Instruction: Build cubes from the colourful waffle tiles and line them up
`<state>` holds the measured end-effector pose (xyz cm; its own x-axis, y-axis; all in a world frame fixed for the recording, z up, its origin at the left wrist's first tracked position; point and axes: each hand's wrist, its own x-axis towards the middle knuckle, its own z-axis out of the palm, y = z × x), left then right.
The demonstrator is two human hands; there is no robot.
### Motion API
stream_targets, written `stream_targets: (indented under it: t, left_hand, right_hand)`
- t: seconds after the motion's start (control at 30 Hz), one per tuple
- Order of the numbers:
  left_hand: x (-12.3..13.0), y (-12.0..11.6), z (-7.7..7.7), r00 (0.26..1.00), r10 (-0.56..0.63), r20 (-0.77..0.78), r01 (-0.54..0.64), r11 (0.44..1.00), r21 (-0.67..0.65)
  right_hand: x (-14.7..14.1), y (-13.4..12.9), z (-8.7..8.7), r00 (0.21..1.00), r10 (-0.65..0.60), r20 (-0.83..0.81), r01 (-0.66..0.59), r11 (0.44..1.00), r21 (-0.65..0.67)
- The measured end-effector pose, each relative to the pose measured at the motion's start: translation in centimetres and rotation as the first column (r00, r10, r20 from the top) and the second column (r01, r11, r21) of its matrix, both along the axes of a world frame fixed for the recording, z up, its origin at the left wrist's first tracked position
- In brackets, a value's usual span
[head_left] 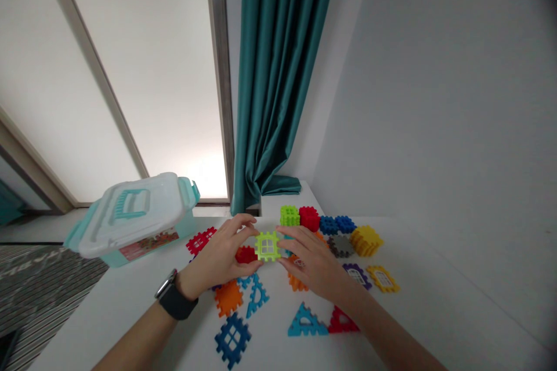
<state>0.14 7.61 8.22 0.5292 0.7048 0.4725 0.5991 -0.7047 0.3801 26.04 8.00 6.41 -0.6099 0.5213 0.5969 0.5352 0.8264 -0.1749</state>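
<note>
A lime-green interlocking tile (267,247) with a four-pane window is held up between my two hands. The fingers and thumb of my left hand (220,255) pinch its left edge; a dark smartwatch (175,295) is on that wrist. At the tile's right edge, my right hand (311,258) grips with thumb and fingertips. Just behind the tile, a red piece (246,254) is partly covered by my left hand. An orange tile (298,281) lies half hidden under my right hand. Below my left hand are an orange square tile (228,298) and a light-blue triangle (257,295).
Stacked lime (289,215), red (309,218) and yellow tiles (366,240) stand at the back right of the white table. A dark-blue window tile (232,339) and a blue triangle (307,321) lie in front. A lidded plastic box (139,208) sits left; a teal curtain (278,81) hangs behind.
</note>
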Motion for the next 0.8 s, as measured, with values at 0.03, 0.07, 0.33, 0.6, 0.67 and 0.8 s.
stream_targets:
  t: [0.03,0.07,0.33,0.6,0.67,0.8]
  left_hand:
    - [0.0,0.0,0.0,1.0,-0.011,0.026,0.012,0.999,-0.037]
    - [0.0,0.0,0.0,0.999,-0.021,0.049,0.025,0.996,-0.081]
    - [0.0,0.3,0.0,0.968,-0.116,0.221,0.195,0.906,-0.377]
    - [1.4,-0.1,-0.1,0.916,-0.055,0.397,0.249,0.855,-0.455]
    - [1.6,-0.3,-0.2,0.904,-0.033,0.426,0.262,0.831,-0.491]
    - [1.9,-0.3,-0.5,0.884,0.008,0.468,0.287,0.782,-0.553]
  right_hand:
    - [0.0,-0.1,0.1,1.0,0.003,0.004,-0.003,1.0,0.017]
    - [-0.1,-0.1,0.1,1.0,0.008,0.002,-0.008,0.999,0.036]
    - [-0.8,-0.5,1.0,0.963,-0.064,-0.261,0.03,0.991,-0.131]
    - [-0.5,0.6,1.5,0.838,-0.288,-0.463,-0.08,0.775,-0.627]
    - [-0.4,0.7,1.6,0.831,-0.329,-0.448,-0.091,0.716,-0.693]
    - [-0.5,0.6,1.5,0.832,-0.367,-0.416,-0.088,0.653,-0.753]
